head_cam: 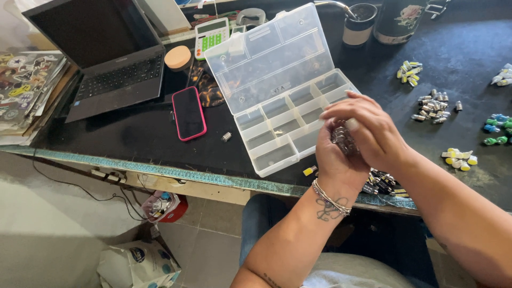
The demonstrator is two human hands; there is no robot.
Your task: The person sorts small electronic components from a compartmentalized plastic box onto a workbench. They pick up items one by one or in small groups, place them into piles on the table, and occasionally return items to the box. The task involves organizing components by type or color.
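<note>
My left hand (335, 162) is cupped palm up at the table's front edge and holds a heap of small silver bulbs (342, 140). My right hand (368, 128) lies over that heap with its fingers curled, pinching among the bulbs. Both hands hover at the right end of an open clear plastic organiser box (285, 125), whose compartments look nearly bare and whose lid (266, 56) stands tilted back. A pile of dark small parts (380, 184) lies on the table under my wrists. One yellow-tipped bulb (309, 170) rests by the box's front corner.
Sorted heaps lie right of the box: silver bulbs (434, 104), yellow-green ones (409, 72), blue and green ones (497, 128), yellow-white ones (458, 158). A pink-edged phone (188, 113), laptop (106, 58), calculator (210, 35), cup (358, 24) and a stray silver bulb (226, 136) sit on the black table.
</note>
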